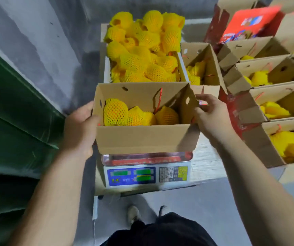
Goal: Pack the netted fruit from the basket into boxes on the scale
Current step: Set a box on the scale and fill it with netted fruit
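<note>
An open cardboard box (142, 139) sits on, or just above, the electronic scale (147, 172), with yellow netted fruit (115, 111) inside. My left hand (79, 127) grips the box's left wall, thumb over the rim. My right hand (212, 112) holds the right flap, fingers curled round its edge. Behind the box stands the basket (107, 68), heaped with more netted fruit (142, 45).
Several open boxes (284, 96) holding netted fruit stand in a row at the right, one more (203, 68) beside the basket. A red printed box lid (251, 23) leans at the back right. A green surface (14, 112) lies at the left. Grey floor is below.
</note>
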{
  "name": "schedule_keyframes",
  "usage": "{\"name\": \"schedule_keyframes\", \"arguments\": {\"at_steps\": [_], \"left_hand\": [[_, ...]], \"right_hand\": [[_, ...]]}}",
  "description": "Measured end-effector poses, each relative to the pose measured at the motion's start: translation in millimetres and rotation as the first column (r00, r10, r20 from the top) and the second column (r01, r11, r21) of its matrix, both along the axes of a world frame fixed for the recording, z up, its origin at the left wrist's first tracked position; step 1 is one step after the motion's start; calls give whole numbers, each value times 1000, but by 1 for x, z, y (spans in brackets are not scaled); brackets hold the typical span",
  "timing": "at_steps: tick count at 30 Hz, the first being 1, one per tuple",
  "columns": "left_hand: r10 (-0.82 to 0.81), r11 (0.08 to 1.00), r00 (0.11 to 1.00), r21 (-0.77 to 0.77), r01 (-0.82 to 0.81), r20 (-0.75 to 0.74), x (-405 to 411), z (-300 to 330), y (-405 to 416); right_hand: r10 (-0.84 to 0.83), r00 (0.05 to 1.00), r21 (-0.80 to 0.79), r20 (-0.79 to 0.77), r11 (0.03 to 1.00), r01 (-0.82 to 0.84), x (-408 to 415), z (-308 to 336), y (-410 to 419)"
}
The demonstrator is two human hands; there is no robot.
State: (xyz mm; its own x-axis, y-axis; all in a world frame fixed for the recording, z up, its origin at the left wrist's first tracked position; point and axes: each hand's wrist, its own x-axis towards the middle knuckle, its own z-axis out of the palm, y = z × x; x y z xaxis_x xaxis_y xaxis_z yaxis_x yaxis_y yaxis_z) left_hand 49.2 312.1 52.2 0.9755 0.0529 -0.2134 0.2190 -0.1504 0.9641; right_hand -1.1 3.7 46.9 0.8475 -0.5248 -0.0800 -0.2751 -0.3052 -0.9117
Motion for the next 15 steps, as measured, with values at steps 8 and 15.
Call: {"name": "schedule_keyframes", "arguments": {"at_steps": [8,15], "left_hand": [[136,991,990,10,-137,33,-31,-12,22],[161,982,986,90,-164,32,-133,-34,30]], "right_hand": [[-43,999,-148,14,988,44,-39,-14,22],[6,998,70,69,998,-10,-136,-60,96]]}}
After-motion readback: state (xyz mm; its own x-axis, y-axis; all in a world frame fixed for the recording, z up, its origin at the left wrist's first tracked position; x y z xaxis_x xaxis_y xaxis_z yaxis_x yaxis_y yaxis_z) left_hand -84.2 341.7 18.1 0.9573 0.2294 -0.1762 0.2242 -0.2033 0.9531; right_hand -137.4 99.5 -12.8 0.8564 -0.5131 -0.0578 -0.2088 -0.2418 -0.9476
